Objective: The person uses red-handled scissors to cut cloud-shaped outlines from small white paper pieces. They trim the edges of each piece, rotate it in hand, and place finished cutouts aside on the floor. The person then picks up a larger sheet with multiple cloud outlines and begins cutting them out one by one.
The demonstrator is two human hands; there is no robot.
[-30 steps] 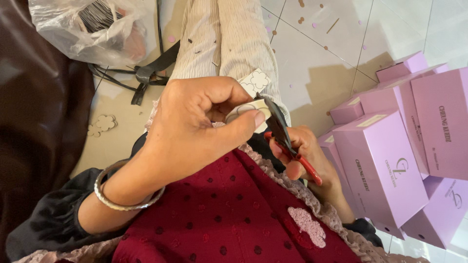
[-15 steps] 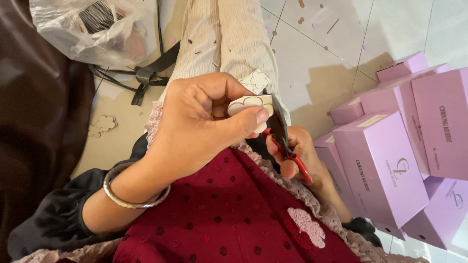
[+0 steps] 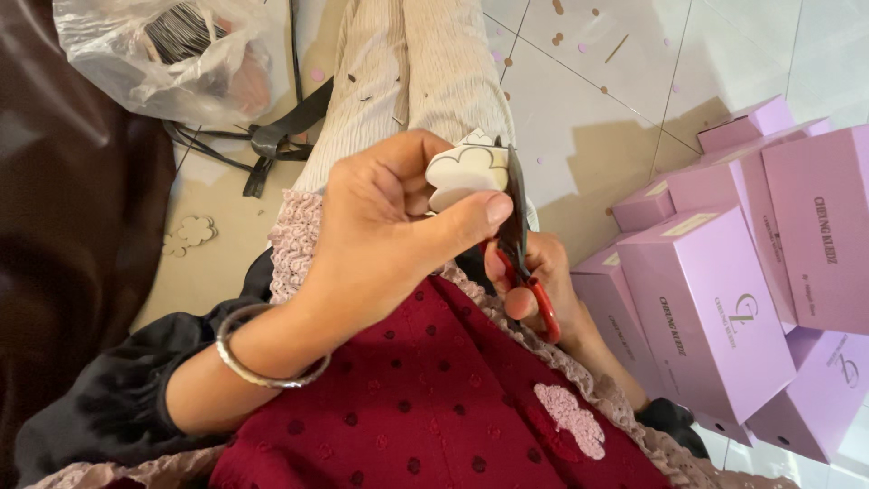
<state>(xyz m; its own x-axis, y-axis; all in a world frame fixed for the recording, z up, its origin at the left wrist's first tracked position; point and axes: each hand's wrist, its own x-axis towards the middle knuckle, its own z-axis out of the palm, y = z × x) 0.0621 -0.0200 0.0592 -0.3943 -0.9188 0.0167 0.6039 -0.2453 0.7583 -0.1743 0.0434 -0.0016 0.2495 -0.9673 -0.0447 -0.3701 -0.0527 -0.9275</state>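
My left hand (image 3: 380, 240) pinches a small white cloud-shaped cutout (image 3: 463, 174) between thumb and fingers, held above my lap. A silver bangle (image 3: 262, 358) circles that wrist. My right hand (image 3: 534, 281), mostly hidden behind the left, grips red-handled scissors (image 3: 520, 244) whose dark blades stand upright along the cutout's right edge. Beneath both hands lies dark red dotted fabric (image 3: 425, 398) with a pink lace border and a pink cloud-shaped patch (image 3: 570, 418).
Several lilac boxes (image 3: 724, 299) are stacked on the tiled floor at right. A clear plastic bag (image 3: 172, 54) and a black strap (image 3: 281, 136) lie at upper left. A beige flower-shaped piece (image 3: 190, 234) rests on the floor. Dark brown material fills the left edge.
My left hand has turned the white cutout, so more of its scalloped outline now faces up. The scissors have stayed against its right edge.
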